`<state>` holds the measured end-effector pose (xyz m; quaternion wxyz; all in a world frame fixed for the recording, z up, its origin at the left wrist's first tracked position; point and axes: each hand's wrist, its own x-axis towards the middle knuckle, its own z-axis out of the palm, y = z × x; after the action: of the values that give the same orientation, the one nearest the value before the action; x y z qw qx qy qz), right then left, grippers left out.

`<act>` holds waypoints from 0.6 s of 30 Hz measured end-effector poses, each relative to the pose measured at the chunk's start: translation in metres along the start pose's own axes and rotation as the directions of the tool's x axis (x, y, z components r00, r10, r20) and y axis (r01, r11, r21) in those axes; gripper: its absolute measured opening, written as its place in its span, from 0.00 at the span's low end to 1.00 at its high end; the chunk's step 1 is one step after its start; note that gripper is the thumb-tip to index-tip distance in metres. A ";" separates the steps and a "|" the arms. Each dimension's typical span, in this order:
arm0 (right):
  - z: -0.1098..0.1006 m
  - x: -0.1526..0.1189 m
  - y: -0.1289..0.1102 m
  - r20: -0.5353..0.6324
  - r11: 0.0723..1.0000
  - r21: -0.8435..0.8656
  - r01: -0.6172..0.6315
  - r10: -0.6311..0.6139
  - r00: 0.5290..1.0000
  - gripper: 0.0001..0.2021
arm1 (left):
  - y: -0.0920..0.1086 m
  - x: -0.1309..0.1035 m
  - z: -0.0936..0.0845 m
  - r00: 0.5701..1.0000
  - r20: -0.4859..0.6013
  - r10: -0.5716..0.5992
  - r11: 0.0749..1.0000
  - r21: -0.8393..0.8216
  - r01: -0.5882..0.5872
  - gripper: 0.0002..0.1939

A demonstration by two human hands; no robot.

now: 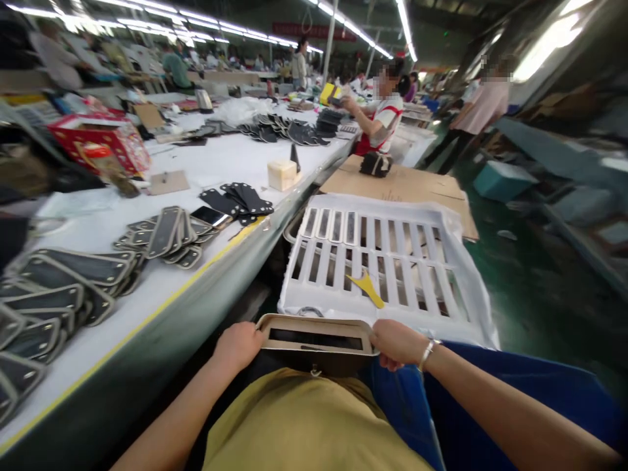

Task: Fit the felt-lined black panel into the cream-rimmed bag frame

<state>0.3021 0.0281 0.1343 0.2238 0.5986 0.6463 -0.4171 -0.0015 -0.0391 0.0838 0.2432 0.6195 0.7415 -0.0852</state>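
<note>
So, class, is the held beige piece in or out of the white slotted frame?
Out: left hand and right hand hold the beige piece nearer the camera than the white frame.

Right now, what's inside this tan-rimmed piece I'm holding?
Inside the tan-rimmed piece, a long dark rectangle sits within a tan border, too dark to make out further. Your left hand and right hand cover parts of the piece's ends.

Most fingers of the left hand (238, 347) are hidden, and what shows in the dark opening of the frame (318, 322) is too dim to tell. The nearest pile (73, 268) is cut off by the left edge, the shirt (304, 425) by the bottom one. Writing on the cardboard (422, 186) is unreadable, and the person in pink (488, 101) is blurred.
</note>
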 end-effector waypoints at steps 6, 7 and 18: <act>0.018 0.023 0.022 -0.140 0.998 0.057 0.040 -0.031 0.990 0.16 | -0.005 0.002 0.006 0.999 -0.038 -0.017 1.000 -0.019 0.016 0.23; 0.021 0.026 0.025 -0.149 0.996 0.064 0.062 -0.052 0.987 0.16 | -0.005 0.003 0.006 0.999 -0.040 -0.019 1.000 -0.016 0.019 0.24; 0.031 0.026 0.034 -0.104 0.989 0.129 0.077 -0.064 0.993 0.13 | 0.005 0.007 0.007 0.999 -0.008 -0.033 0.997 0.073 0.033 0.22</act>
<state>0.3234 0.0163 0.0878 0.1361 0.6090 0.6482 -0.4363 0.0043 -0.0355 0.0751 0.2164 0.6159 0.7489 -0.1141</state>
